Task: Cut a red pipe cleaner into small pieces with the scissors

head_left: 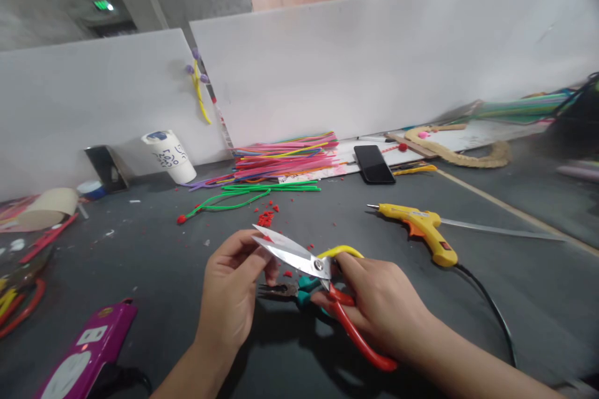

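My right hand (374,287) grips a pair of scissors (292,255) with one red and one yellow handle. Their blades are slightly apart and point left, reaching my left hand (234,287). That hand is closed in a pinch at the blade tips, on a small red piece (267,238) that shows between the blades; most of it is hidden by the fingers. Below the scissors, pliers (281,290) with teal handles lie on the table, partly covered by my right hand. Small red clippings (266,218) are scattered just beyond the blades.
A yellow glue gun (416,227) with a cord lies right; a phone (374,164) sits behind it. Green pipe cleaners (271,187) and a colourful pile (285,159) lie at the back. Left are a white cup (171,159), a purple device (88,349) and other red-handled scissors (25,308).
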Available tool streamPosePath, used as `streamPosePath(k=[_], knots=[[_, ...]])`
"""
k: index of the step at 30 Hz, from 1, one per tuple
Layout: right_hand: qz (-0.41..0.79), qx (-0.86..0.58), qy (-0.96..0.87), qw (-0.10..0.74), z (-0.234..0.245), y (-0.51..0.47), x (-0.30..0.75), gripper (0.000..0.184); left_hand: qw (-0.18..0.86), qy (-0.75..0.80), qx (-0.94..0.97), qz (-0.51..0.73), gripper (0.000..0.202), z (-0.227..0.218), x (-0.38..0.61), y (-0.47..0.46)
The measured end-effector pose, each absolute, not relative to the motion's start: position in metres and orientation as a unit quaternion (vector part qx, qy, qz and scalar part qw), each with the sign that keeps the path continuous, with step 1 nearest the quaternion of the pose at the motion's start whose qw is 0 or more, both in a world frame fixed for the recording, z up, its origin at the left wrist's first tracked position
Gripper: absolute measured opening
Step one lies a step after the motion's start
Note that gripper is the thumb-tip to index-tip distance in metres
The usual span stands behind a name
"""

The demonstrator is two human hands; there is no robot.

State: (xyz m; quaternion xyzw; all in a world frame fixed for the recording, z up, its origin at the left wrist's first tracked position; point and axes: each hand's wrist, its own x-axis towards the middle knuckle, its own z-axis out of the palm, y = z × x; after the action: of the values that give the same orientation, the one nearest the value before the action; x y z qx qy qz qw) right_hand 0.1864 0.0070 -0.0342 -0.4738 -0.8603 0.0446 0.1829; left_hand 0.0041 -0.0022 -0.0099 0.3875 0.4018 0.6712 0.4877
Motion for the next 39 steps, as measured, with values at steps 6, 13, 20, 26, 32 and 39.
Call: streamPosePath(k=[6,13,20,26,32,39], knots=[[0.034,-0.466,-0.863,0.192,-0.034,0.006,0.187,0.04,0.486,0.41,0.39,0.666,0.006,-0.01,0.003,-0.003],[0.029,-0.464,-0.863,0.197,-0.036,0.008,0.186,0.041,0.486,0.413,0.391,0.663,0.006,-0.01,0.004,-0.002],[0.025,-0.464,-0.862,0.201,-0.035,0.007,0.186,0.039,0.482,0.408,0.386,0.672,0.007,-0.009,0.004,-0.003],[0.016,-0.464,-0.862,0.204,-0.035,0.008,0.187,0.034,0.477,0.421,0.379,0.672,0.006,-0.01,0.003,-0.002],[0.07,-0.498,-0.842,0.196,-0.034,0.011,0.187,0.026,0.492,0.43,0.386,0.651,0.004,-0.008,0.002,-0.002],[0.395,-0.475,-0.722,0.312,-0.017,0.012,0.18,0.02,0.635,0.422,0.396,0.511,0.006,-0.011,0.007,-0.001]])
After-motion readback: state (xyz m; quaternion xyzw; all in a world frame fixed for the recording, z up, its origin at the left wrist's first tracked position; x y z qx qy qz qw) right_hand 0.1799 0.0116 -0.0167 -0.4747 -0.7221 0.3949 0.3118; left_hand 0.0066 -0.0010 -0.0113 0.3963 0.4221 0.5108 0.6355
